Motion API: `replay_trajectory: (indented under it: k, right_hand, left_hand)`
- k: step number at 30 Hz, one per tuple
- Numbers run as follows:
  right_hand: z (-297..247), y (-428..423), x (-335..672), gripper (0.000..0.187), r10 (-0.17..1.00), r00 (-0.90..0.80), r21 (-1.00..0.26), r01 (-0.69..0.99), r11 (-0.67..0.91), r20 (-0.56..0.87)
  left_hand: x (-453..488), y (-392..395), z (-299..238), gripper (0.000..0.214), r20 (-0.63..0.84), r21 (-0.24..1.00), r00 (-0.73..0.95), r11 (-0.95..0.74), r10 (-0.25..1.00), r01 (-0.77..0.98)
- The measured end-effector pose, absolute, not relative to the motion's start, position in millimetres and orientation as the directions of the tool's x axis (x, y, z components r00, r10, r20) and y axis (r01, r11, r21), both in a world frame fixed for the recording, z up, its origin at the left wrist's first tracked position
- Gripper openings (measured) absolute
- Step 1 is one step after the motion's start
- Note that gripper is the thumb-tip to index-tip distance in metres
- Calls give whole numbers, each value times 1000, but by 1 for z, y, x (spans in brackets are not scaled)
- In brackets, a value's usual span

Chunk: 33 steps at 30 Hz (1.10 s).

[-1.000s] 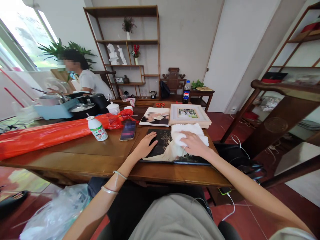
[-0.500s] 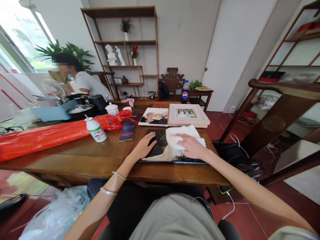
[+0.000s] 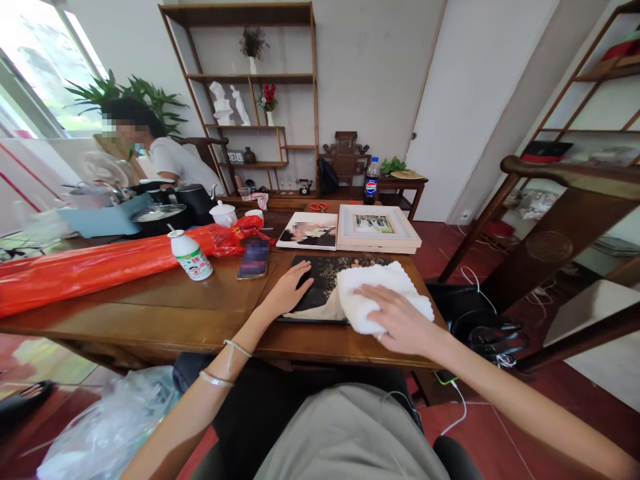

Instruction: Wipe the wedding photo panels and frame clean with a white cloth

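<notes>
A dark photo panel lies flat on the wooden table in front of me, a pale dress visible in its lower part. My left hand rests on the panel's left edge, fingers stretched and holding nothing. My right hand presses a folded white towel onto the panel's right half, fingers spread over the cloth. The towel hides much of that half and hangs past its right and front edges.
Behind the panel lie a photo print and a pale framed photo. A phone, a white bottle and a red plastic-wrapped bundle sit leftward. A cola bottle stands behind. Another person sits at far left.
My right hand and the towel have slid right and toward me, uncovering more of the panel's upper middle. My left hand has stayed on the left edge.
</notes>
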State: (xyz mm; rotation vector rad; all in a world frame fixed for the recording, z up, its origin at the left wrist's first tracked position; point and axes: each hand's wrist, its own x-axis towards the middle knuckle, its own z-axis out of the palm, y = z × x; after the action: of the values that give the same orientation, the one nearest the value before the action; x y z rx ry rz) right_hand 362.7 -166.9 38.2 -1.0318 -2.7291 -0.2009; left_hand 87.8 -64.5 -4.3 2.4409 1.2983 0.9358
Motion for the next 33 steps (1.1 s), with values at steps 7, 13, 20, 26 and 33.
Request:
replay_trajectory:
  k: [7,13,20,26,33]
  right_hand:
    - [35,-167,360,17,615,-739,67,653,755,276]
    - [44,-93,375,25,704,-658,120,748,653,267]
    - [48,-76,377,27,732,-641,146,767,625,230]
    - [45,-155,359,18,604,-766,41,626,779,219]
    - [42,-175,348,24,608,-763,-7,622,783,221]
  left_hand:
    - [88,-65,-3,43,422,457,419,-588,804,667]
    - [86,-64,-4,45,411,452,425,-586,806,673]
    - [86,-62,-7,46,421,456,430,-596,798,661]
    - [87,-65,-4,44,429,466,418,-592,801,657]
    - [86,-64,-4,45,423,453,433,-600,796,660]
